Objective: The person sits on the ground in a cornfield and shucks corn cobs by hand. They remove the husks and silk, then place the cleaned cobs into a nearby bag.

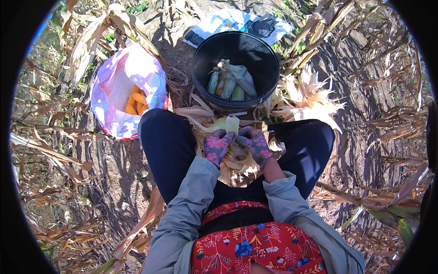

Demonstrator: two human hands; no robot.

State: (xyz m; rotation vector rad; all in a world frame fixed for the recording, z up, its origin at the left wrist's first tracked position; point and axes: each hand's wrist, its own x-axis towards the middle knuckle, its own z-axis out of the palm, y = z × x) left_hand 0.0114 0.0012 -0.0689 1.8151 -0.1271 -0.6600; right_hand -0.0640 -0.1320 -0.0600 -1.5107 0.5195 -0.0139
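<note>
Between my knees, both hands meet at the pale green husk (232, 124) of an ear of corn; the kernels are not visible. My left hand (217, 144), in a grey glove with pink flowers, grips the husk from the left. On its right side, my right hand (254, 144) pinches it in a matching glove. Just beyond stands a black plastic bucket (197, 77) with several unhusked ears of corn (232, 82) inside. To the left, a white-lined sack (118, 92) stands with its mouth spread, holding several bare orange ears of corn (136, 101).
Loose dry husks (236, 164) lie beneath my hands, and more husks (306, 96) are heaped right of the bucket. A printed plastic bag (219, 25) lies flat behind it. Dry corn stalks and leaves (379, 205) litter the soil on both sides.
</note>
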